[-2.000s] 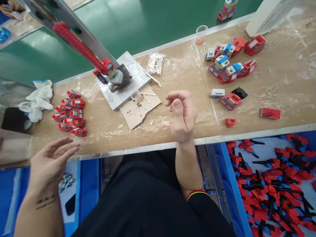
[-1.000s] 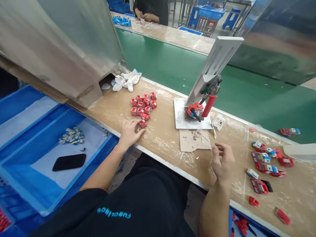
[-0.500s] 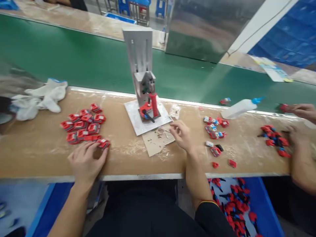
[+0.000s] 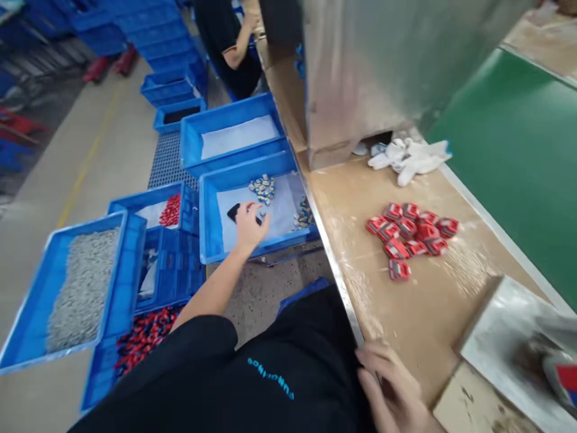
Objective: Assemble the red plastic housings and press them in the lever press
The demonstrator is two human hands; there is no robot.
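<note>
I'm reaching my left hand (image 4: 249,226) down into the blue plastic bin w/ white liner (image 4: 208,207) beside the bench, fingers spread open over the flat black phone-like slab (image 4: 234,212), touching its right end, nothing gripped yet. Small grey-and-blue plastic parts (image 4: 264,186) are lying just beyond my fingertips, a 2nd cluster (image 4: 303,215) near the bin's right wall. They're looking light, stiff, prob. slick on that liner, so I'm judging a pinch across the sides w/ thumb + forefinger is best. My right hand (image 4: 394,391) is resting loosely open at the brown bench edge (image 4: 347,288), holding nothing. Red plastic housings (image 4: 410,233) are sitting piled on the bench, well apart from both hands.
</note>
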